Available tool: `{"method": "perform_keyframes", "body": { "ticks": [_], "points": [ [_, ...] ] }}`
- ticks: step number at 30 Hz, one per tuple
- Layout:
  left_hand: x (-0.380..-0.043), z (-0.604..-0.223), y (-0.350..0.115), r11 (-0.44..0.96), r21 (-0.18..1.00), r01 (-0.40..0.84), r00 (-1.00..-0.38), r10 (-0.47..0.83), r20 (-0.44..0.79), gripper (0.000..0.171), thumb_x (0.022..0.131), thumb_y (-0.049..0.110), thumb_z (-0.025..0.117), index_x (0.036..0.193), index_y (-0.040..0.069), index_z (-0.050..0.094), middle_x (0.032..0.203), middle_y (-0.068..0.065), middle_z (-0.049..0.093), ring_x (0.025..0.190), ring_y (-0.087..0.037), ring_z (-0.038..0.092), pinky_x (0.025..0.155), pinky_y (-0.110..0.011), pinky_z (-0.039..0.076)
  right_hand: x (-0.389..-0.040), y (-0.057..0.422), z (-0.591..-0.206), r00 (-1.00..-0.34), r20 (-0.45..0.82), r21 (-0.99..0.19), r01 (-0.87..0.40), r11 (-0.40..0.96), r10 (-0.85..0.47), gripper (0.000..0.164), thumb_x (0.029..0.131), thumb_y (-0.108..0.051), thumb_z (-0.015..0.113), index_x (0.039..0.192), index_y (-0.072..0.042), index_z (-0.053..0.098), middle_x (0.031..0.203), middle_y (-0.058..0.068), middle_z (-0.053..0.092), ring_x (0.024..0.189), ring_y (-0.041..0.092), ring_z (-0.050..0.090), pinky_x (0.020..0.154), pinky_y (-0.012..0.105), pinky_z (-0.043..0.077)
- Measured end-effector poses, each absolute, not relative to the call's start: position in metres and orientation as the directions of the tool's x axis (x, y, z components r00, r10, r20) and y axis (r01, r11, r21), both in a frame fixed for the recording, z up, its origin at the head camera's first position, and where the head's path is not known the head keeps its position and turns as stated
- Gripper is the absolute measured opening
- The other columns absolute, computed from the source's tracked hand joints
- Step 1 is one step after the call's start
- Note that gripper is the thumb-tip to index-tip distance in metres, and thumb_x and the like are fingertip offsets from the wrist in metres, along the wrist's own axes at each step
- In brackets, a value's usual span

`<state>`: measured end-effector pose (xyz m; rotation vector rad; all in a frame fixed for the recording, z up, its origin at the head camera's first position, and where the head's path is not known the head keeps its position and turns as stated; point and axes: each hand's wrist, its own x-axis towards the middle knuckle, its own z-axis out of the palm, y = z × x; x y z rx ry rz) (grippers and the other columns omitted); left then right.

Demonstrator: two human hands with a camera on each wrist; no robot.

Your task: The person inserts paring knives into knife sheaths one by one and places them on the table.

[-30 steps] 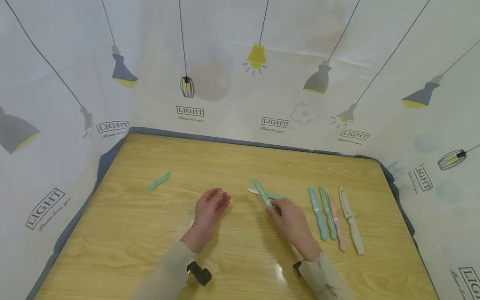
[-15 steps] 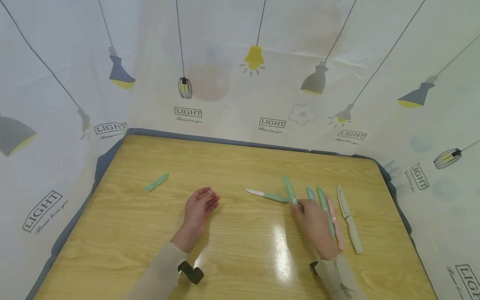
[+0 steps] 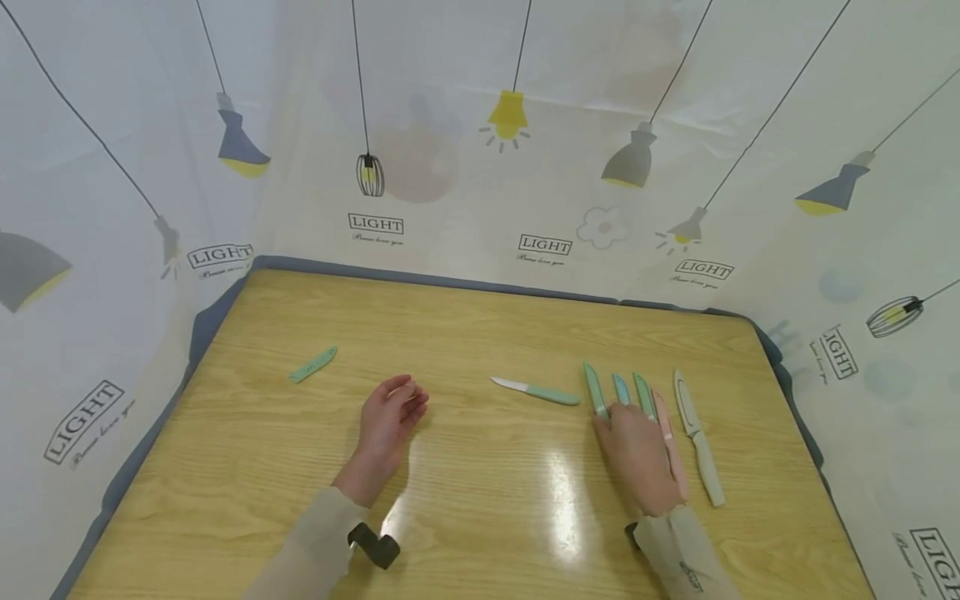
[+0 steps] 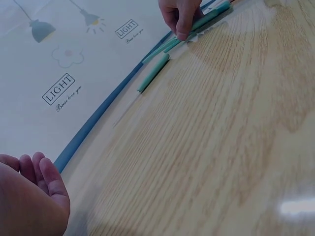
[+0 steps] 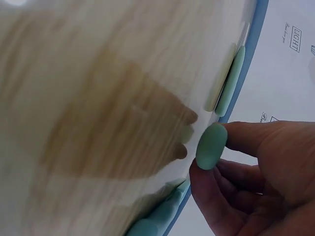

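My right hand (image 3: pixel 636 454) pinches a green-handled knife (image 3: pixel 593 387) in a green sheath, at the left end of a row of sheathed knives. In the right wrist view the rounded butt of its handle (image 5: pixel 211 146) sits between thumb and fingers, just above the table. Partly hidden behind that hand are a blue knife (image 3: pixel 621 387), another green knife (image 3: pixel 642 392) and a pink knife (image 3: pixel 673 450). Left of the row lies an unsheathed green-handled knife (image 3: pixel 551 394) with a white blade. My left hand (image 3: pixel 384 425), fingers loosely curled, hovers over the table holding nothing.
A loose green sheath (image 3: pixel 313 365) lies at the left of the wooden table (image 3: pixel 450 500). The larger beige knife (image 3: pixel 699 437) ends the row at the right. Patterned cloth (image 3: pixel 450 208) stands behind the table's dark edging.
My right hand has carried the sheathed green knife rightward, past the unsheathed knife, and lowered it beside the blue one. My left hand has drifted slightly left.
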<state>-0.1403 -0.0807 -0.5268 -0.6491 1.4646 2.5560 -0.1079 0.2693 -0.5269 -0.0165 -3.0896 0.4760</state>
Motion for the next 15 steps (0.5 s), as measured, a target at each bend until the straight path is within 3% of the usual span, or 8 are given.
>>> {"method": "perform_keyframes", "body": {
  "ticks": [7, 15],
  "points": [
    [-0.1397, -0.5276, -0.0830, -0.516, 0.796, -0.317, -0.903, -0.091, -0.419, 0.035, 0.095, 0.006, 0.055, 0.127, -0.003, 0.044, 0.093, -0.006, 0.062, 0.085, -0.016, 0.065, 0.081, -0.027, 0.056, -0.1087, 0.2679, -0.5262, -0.999, 0.041, -0.236, -0.025, 0.971, -0.016, 0.029, 0.094, -0.024, 0.061, 0.075, -0.003, 0.058, 0.061, 0.004, 0.047, 0.054, 0.019, 0.045, 0.043, 0.031, 0.040],
    [-0.1387, -0.5272, -0.0835, -0.524, 0.790, -0.317, -0.904, -0.086, -0.420, 0.032, 0.096, 0.006, 0.055, 0.126, -0.001, 0.045, 0.095, -0.007, 0.062, 0.086, -0.016, 0.065, 0.082, -0.027, 0.055, -0.1086, 0.2677, -0.5256, -0.998, 0.058, -0.238, -0.042, 0.970, -0.029, 0.031, 0.094, -0.022, 0.061, 0.069, -0.005, 0.051, 0.058, 0.004, 0.044, 0.051, 0.019, 0.043, 0.040, 0.030, 0.037]
  ]
}}
